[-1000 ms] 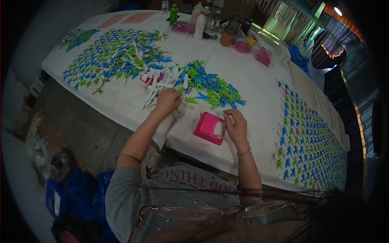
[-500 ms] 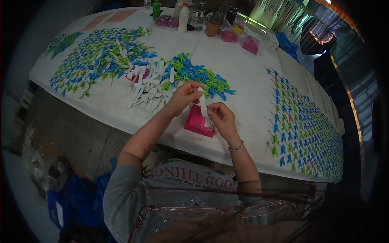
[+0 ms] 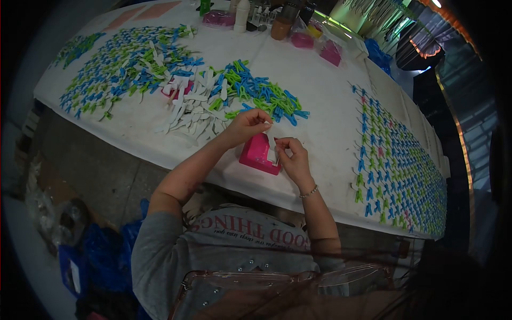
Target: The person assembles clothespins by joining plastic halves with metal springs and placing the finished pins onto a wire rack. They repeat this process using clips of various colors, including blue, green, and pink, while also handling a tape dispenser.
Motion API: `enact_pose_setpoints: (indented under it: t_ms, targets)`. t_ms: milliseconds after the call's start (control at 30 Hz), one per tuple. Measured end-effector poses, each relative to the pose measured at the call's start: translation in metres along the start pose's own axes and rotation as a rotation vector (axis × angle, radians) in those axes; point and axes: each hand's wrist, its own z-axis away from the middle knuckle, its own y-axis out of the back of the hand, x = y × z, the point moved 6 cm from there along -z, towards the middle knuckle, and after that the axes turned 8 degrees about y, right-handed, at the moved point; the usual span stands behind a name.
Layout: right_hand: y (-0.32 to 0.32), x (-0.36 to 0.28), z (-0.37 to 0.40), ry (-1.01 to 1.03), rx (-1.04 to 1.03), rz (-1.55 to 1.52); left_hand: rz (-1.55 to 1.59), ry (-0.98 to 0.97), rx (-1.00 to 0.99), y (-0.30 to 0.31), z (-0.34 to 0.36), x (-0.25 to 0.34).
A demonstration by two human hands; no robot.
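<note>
My left hand [image 3: 249, 128] is closed in a pinch on the upper end of a white strip [image 3: 270, 132]. Lower down and to the right, the fingertips of my right hand [image 3: 293, 157] are closed at the strip's other end, which they partly hide. Just beneath both hands, a pink holder [image 3: 255, 155] that looks like a tape dispenser stands near the table edge, with a white part on its right side. Beyond my left hand lie a heap of loose white strips [image 3: 194, 120] and a pile of blue and green plastic clips [image 3: 261, 90] resembling clothes pegs.
Rows of blue and green clips [image 3: 400, 170] cover the right of the white table [image 3: 325, 117]; more clips [image 3: 122, 64] spread over the left. A second pink holder [image 3: 184, 89] sits among the strips. Bottles [image 3: 241, 16] and pink packages [image 3: 331, 52] stand at the back.
The white strip shows much less between my hands and looks narrower. My left hand has lowered slightly towards the holder. The whole view has shifted a little with my head.
</note>
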Motion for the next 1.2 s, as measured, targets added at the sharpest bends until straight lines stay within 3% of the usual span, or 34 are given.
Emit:
enact_pose_setpoints:
  t_ms: [67, 133, 333, 467, 533, 667, 767, 833, 867, 933, 1167, 1200]
  targets:
    - [0.001, -0.001, 0.0, 0.006, -0.001, 0.02, -0.006, 0.008, 0.007, 0.004, 0.001, 0.001]
    - [0.004, -0.005, 0.002, 0.056, -0.029, 0.067, -0.288, -0.119, -0.022, 0.005, 0.004, 0.009]
    - [0.02, -0.003, 0.01, 0.203, -0.126, 0.224, -0.68, -0.228, -0.093, -0.008, 0.018, 0.009]
    - [0.032, -0.005, 0.012, 0.198, -0.167, 0.325, -0.737, -0.294, -0.108, -0.021, 0.013, 0.001]
    - [0.041, -0.003, 0.008, 0.053, -0.118, 0.281, -0.822, -0.337, -0.138, -0.028, 0.011, 0.0]
    - [0.051, -0.002, -0.005, -0.033, -0.007, 0.105, -0.817, -0.356, -0.153, -0.041, 0.006, -0.001]
    - [0.046, -0.001, -0.012, -0.05, 0.064, -0.136, -0.797, -0.411, -0.14, -0.047, 0.005, -0.002]
    - [0.035, -0.002, -0.014, -0.18, 0.083, -0.475, -0.752, -0.409, -0.142, -0.048, 0.006, -0.003]
    - [0.03, 0.001, -0.013, -0.177, 0.079, -0.475, -0.753, -0.411, -0.137, -0.048, 0.007, -0.004]
    - [0.015, 0.015, -0.004, -0.184, 0.088, -0.602, -0.631, -0.334, -0.015, -0.039, 0.009, -0.005]
    - [-0.004, 0.023, 0.006, -0.306, 0.025, -0.541, -0.574, -0.308, -0.037, -0.032, 0.009, 0.002]
    - [-0.004, 0.022, 0.005, -0.242, 0.02, -0.426, -0.44, -0.207, -0.077, -0.029, 0.003, 0.0]
